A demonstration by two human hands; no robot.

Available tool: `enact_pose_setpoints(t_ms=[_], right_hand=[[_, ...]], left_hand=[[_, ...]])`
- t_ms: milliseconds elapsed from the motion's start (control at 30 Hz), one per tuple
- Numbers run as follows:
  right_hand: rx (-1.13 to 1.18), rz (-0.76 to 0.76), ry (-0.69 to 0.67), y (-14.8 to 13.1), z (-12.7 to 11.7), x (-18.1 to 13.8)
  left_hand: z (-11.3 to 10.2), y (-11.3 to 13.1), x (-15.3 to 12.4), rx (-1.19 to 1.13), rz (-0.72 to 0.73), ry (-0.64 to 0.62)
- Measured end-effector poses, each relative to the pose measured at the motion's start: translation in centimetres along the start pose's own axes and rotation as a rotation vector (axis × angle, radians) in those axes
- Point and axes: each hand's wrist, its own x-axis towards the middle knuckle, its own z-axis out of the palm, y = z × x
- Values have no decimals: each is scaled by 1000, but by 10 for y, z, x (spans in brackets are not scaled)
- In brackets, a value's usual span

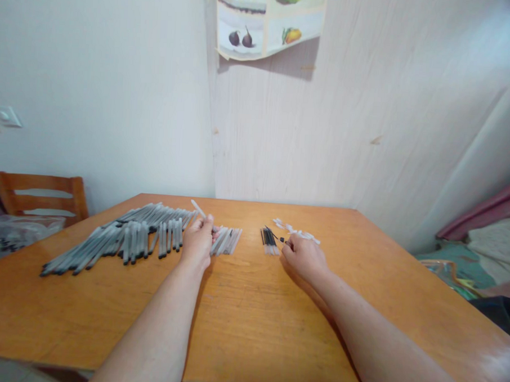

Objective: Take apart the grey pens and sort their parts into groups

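My left hand (199, 240) is closed round a clear pen barrel (198, 209) that sticks up and back from its fingers. Just right of it lies a small row of empty clear barrels (227, 240). My right hand (303, 255) rests on the wooden table (249, 314) and pinches a thin black refill (275, 235) at the edge of a small bunch of black refills (268, 241). A long spread of grey pens with black ends (126, 236) lies to the left of my left hand.
Small white pen caps (298, 231) are scattered behind my right hand. A wooden chair (39, 195) and a plastic bag (12, 234) stand at the left. The wall with a fruit poster (268, 20) rises behind the table. Bedding (489, 235) lies at the right.
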Motion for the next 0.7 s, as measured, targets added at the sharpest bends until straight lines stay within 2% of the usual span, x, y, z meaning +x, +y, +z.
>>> enact_pose_setpoints(t_ms=[267,700], right_hand=[[-93,66,-36,-10,7,-1],[-110,7,-119,-12,7,0]], left_hand=[[-2,3,-1,97,18,26],[-5,0,2,179,23,1]])
